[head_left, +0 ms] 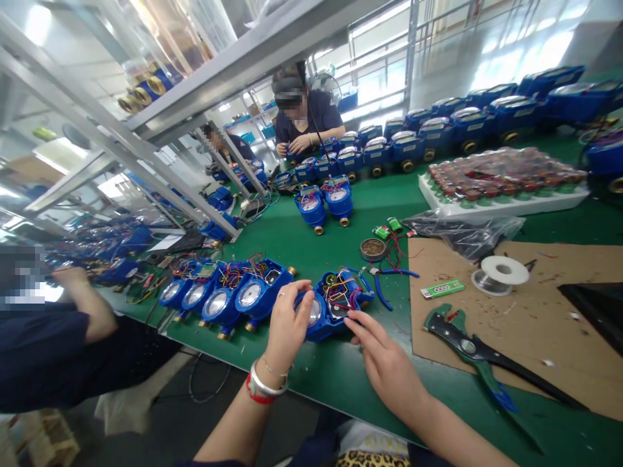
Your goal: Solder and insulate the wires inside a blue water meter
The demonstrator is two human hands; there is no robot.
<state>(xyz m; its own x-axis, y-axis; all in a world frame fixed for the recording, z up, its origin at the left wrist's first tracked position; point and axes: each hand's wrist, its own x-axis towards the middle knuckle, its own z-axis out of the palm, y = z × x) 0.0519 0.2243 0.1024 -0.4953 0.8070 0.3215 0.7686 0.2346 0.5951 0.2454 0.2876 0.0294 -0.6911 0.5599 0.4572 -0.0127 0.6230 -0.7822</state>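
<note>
Blue plastic water meter (331, 305) with loose coloured wires sits on the green bench, left hand (287, 324) gripping its dial end. Right hand (384, 360) rests open, fingertips (351, 319) touching the casing. Wiring seems underway; tucking wires needs care.

The desk (341, 214) is dark green. The water meter (335, 305) under the hands is bright blue with a silvery dial and red, yellow, black and blue wires. The row of meters (224, 295) beside it is the same blue, with brass-coloured fittings. The cardboard sheet (545, 324) is plain brown. The solder spool (500, 274) is white with grey wire. The wire stripper (474, 353) is black with green and blue grips. The wristband (257, 389) is silver over red. The tray (501, 201) is white, holding red and green parts.
</note>
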